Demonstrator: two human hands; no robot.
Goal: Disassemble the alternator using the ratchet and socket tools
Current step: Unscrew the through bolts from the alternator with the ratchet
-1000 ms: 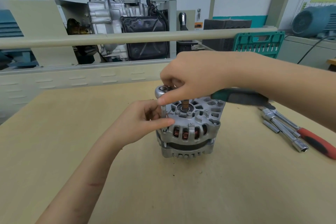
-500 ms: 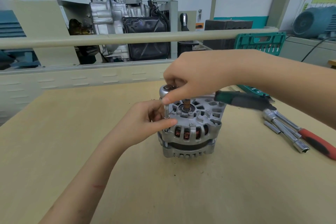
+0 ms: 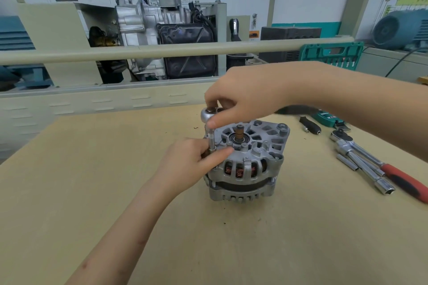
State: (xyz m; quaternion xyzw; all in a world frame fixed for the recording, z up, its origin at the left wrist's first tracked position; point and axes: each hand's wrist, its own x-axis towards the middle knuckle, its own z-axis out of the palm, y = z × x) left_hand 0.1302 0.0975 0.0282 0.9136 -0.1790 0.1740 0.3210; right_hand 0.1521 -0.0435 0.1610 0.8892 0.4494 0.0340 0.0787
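Right fingers: we are seeing the right hand [image 3: 250, 97] curling its fingertips [image 3: 212, 124] round the ratchet head [image 3: 207, 114], pinching it from above.
Left fingers: the left hand [image 3: 190, 164] is pinching the socket extension [image 3: 211, 139] low down, thumb [image 3: 220, 155] lying across the near side, other fingers curled behind it.
Ratchet: we are seeing the head sitting on top of the upright extension; the dark handle [image 3: 294, 110] is running right, blurred, mostly hidden under the right wrist.
Socket: standing vertical at the left edge of the alternator; we cannot tell what its lower end is sitting on, the left hand is covering it.
Alternator [image 3: 247, 162]: we are seeing it standing on the table [image 3: 92, 180] near the centre, shaft end [image 3: 239, 133] pointing up, copper windings showing through the near slots.
Spare tools: a second ratchet with a red handle [image 3: 403, 180] is lying at the right with long sockets [image 3: 368, 173] just beside it, well apart from the alternator.
Small bit: a black-handled piece [image 3: 310, 126] is lying far right of the alternator.
Tool case: a green case [image 3: 333, 54] is standing open at the far right.
Background: an engine block [image 3: 162, 37] is sitting behind the beige rail [image 3: 139, 52].
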